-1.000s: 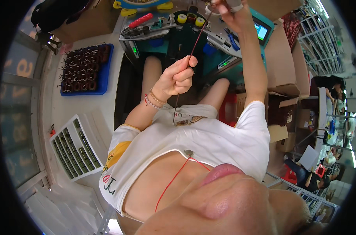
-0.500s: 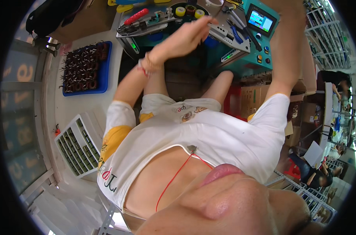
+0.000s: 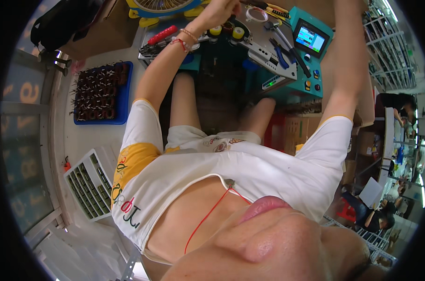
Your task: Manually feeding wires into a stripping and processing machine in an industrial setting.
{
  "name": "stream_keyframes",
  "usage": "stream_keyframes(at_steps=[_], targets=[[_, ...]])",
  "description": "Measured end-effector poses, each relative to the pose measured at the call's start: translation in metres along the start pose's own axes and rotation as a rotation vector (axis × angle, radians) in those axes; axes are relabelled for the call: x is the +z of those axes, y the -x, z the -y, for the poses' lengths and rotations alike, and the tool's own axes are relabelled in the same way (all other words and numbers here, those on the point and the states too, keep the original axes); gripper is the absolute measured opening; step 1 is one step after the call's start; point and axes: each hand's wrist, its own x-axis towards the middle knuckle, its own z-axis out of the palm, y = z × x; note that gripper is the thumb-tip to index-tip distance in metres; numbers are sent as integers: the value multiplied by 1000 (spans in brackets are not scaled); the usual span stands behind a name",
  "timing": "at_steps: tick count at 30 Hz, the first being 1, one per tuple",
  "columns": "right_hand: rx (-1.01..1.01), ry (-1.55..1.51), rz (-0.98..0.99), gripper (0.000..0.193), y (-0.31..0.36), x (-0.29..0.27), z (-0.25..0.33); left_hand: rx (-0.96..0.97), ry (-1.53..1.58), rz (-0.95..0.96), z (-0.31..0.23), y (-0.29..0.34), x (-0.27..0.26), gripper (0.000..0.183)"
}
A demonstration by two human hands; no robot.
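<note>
My left hand point(image 3: 220, 13) reaches over the far side of a teal machine point(image 3: 287, 89), partly cut off by the upper edge of the view. Its fingers look curled together; what they hold, if anything, is hidden. Just below it are two yellow rollers, the left roller point(image 3: 215, 31) and the right roller point(image 3: 238, 33), with a dark reddish coil point(image 3: 228, 26) between them. My right forearm stretches up past the control screen point(image 3: 310, 37), and the right hand itself lies beyond the upper edge.
On the machine's right plate lie blue-handled pliers point(image 3: 279, 55), a long dark-handled tool point(image 3: 299, 61) and a tape roll point(image 3: 257, 14). A red-handled tool point(image 3: 162, 35) lies at left, near a blue fan point(image 3: 163, 10). Leftward stand a blue tray point(image 3: 124, 105) of wound coils and a white rack point(image 3: 100, 161).
My left hand has moved up and away, from above the machine's near side to beyond the rollers, its fingers going from stretched to curled. My right arm has shifted slightly upward.
</note>
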Motion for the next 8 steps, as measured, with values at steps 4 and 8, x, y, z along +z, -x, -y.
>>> stream_keyframes(at_steps=[4,8], targets=[[227,-44,24,21,31,32,-22,225,-221,-319,18,26,21,21],[205,-1,60,18,78,105,-108,-38,-1,-481,26,130,46,14]])
